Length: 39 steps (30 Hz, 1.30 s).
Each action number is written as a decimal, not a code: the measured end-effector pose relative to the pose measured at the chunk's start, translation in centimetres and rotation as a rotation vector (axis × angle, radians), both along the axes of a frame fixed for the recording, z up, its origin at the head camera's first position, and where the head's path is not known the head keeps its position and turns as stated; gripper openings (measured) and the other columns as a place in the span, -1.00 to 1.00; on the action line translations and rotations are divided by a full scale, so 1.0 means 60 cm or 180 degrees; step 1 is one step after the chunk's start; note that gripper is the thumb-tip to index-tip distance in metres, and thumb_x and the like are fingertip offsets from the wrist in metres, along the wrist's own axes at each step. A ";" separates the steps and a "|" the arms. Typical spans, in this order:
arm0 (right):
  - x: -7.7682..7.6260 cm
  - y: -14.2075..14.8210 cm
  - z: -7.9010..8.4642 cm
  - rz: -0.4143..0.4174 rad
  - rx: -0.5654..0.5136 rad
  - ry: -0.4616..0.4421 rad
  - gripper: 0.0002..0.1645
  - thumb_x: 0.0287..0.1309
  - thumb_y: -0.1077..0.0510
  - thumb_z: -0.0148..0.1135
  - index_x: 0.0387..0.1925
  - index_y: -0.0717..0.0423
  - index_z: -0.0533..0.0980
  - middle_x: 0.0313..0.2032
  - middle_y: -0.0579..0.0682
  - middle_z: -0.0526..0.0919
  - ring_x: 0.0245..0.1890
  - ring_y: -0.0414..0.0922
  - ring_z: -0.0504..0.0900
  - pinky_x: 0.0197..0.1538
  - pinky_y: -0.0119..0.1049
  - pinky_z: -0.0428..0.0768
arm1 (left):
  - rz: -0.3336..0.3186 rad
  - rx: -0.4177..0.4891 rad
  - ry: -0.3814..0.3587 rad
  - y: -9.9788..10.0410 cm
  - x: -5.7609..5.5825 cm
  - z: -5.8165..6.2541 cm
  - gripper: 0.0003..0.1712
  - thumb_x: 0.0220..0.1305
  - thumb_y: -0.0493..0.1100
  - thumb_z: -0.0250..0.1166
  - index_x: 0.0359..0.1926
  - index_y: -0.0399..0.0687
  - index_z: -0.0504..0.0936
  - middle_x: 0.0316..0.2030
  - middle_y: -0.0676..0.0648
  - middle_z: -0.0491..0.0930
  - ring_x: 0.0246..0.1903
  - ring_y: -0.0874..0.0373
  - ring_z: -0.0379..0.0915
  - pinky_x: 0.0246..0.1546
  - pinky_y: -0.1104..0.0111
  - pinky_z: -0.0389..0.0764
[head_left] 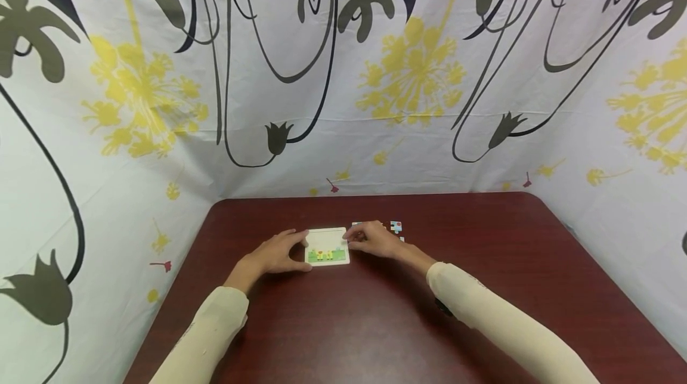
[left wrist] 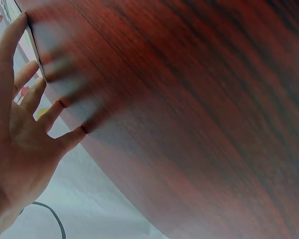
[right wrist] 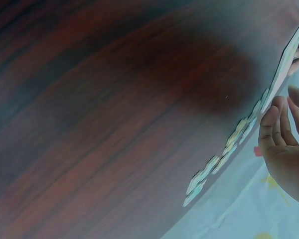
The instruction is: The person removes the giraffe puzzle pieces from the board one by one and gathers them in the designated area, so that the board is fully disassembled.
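A shallow white puzzle tray (head_left: 325, 235) lies on the table, with green and yellow pieces along its near side and a bare pale part behind them. My left hand (head_left: 275, 253) is at its left side, thumb by the near corner and fingers by the far one. In the left wrist view, the left fingers (left wrist: 51, 115) are spread and fairly straight, low to the tabletop. My right hand (head_left: 374, 239) is at the tray's right edge, its fingers bent and fingertips close over the rim. I cannot tell whether a small piece is between them.
Loose jigsaw pieces (head_left: 396, 226) lie just beyond and beside the right hand, partly hidden by it. In the right wrist view several pieces (right wrist: 202, 175) lie in a line near the tray. A patterned cloth (head_left: 343, 151) hangs behind the dark red table (head_left: 343, 324).
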State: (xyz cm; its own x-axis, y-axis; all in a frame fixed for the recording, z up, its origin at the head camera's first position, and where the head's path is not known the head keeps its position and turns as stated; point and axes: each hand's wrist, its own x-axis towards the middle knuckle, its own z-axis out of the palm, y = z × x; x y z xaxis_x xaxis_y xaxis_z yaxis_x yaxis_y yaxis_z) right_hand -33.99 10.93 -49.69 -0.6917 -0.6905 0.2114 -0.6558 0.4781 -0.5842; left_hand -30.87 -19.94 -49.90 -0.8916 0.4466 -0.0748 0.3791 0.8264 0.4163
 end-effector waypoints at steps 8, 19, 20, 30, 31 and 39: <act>0.002 -0.034 -0.004 0.0125 0.0029 0.0005 -0.76 0.33 0.28 0.38 0.01 0.21 0.70 -0.14 0.03 0.79 -0.21 -0.16 0.77 -0.11 -0.37 0.68 | 0.0005 -0.0036 -0.0010 -0.001 -0.001 -0.001 -0.10 0.13 0.37 0.50 0.41 0.14 0.49 0.37 0.00 0.47 0.53 -0.13 0.12 0.35 -0.27 0.28; 0.005 -0.076 -0.004 0.0273 -0.0034 -0.0140 -0.74 0.32 0.32 0.36 0.02 0.29 0.69 -0.11 0.11 0.78 -0.21 -0.07 0.78 -0.11 -0.39 0.68 | -0.0038 -0.0005 -0.0012 0.000 -0.002 0.001 -0.05 0.15 0.34 0.50 0.47 0.13 0.43 0.32 0.05 0.49 0.52 -0.12 0.13 0.33 -0.27 0.31; 0.005 -0.079 -0.004 0.0284 -0.0029 -0.0138 -0.74 0.31 0.32 0.37 0.02 0.29 0.69 -0.11 0.11 0.78 -0.21 -0.07 0.78 -0.11 -0.39 0.68 | -0.0042 -0.0002 -0.0018 0.000 -0.002 0.001 -0.05 0.15 0.34 0.50 0.48 0.12 0.42 0.32 0.06 0.50 0.53 -0.12 0.12 0.33 -0.27 0.30; 0.001 -0.101 -0.002 0.0297 0.0318 -0.0134 -0.69 0.30 0.31 0.39 0.07 0.24 0.69 -0.01 0.08 0.77 -0.18 -0.09 0.77 -0.08 -0.37 0.67 | -0.0084 0.0028 0.0010 -0.002 -0.004 -0.001 0.03 0.16 0.36 0.49 0.54 0.08 0.36 0.24 0.13 0.57 0.55 -0.13 0.08 0.36 -0.29 0.26; 0.001 -0.102 -0.002 0.0310 0.0341 -0.0129 -0.68 0.29 0.33 0.39 0.07 0.24 0.69 -0.01 0.09 0.77 -0.19 -0.09 0.76 -0.08 -0.36 0.67 | -0.0088 0.0030 0.0009 -0.002 -0.004 -0.001 0.04 0.16 0.36 0.48 0.54 0.08 0.35 0.24 0.14 0.57 0.55 -0.14 0.07 0.36 -0.29 0.25; -0.004 -0.110 -0.004 0.0345 0.0516 -0.0119 -0.66 0.27 0.36 0.38 0.08 0.24 0.70 -0.02 0.09 0.76 -0.19 -0.10 0.75 -0.07 -0.37 0.66 | -0.0079 0.0034 -0.0004 -0.005 -0.001 -0.001 0.05 0.16 0.36 0.49 0.55 0.08 0.34 0.25 0.12 0.57 0.56 -0.15 0.06 0.36 -0.32 0.22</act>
